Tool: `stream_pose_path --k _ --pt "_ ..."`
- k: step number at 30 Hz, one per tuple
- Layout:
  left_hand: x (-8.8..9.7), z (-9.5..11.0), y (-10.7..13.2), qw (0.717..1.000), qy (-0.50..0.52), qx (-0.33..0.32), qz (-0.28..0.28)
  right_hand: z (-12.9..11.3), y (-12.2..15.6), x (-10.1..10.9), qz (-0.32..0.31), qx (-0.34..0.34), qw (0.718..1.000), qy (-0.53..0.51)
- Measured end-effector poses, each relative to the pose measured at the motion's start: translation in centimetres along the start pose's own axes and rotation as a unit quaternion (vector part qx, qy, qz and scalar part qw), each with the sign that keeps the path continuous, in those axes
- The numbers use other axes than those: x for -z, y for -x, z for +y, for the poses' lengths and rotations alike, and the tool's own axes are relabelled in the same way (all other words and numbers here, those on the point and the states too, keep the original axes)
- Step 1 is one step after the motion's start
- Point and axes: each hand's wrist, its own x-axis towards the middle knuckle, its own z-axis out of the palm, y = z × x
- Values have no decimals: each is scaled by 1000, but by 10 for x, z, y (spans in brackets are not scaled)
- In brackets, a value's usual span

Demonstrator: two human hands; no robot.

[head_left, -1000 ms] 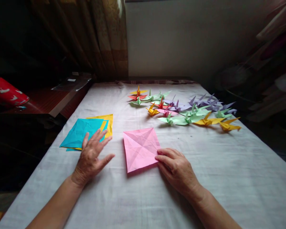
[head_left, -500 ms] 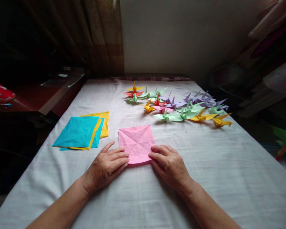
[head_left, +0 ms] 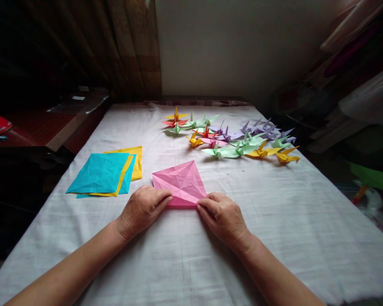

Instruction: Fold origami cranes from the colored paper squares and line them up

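A creased pink paper square (head_left: pixel 180 182) lies on the white cloth in front of me, its near edge lifted off the cloth. My left hand (head_left: pixel 143 209) grips the near left corner with curled fingers. My right hand (head_left: pixel 221 214) pinches the near right corner. To the left of the pink sheet lies a small stack of blue and yellow paper squares (head_left: pixel 104 174).
Several folded paper cranes (head_left: pixel 230 138) in green, purple, yellow, red and pink sit at the far middle and right of the cloth-covered table (head_left: pixel 306 221). A dark wooden stand (head_left: pixel 51 127) is at the left. A curtain hangs behind.
My left hand left the blue stack and came to the pink sheet. Both hands closed on its near corners and the near edge rose. The view shifted right.
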Motion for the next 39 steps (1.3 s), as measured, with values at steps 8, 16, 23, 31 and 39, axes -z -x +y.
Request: stream_pose_path --k 8,16,23,31,39 --pt "-4 13 -8 990 -102 -49 85 3 -4 -2 14 -58 998 -12" --pt "-16 39 3 993 -49 -99 31 0 -7 0 -14 -75 997 5" --pt "-16 30 4 993 -34 -107 -37 1 -7 2 -24 -76 997 -10" --pt "-17 28 4 993 -8 -91 -75 1 -6 4 -18 -86 996 -32" --pt "-18 26 6 992 22 -73 -96 6 -5 8 -32 -91 995 -21"
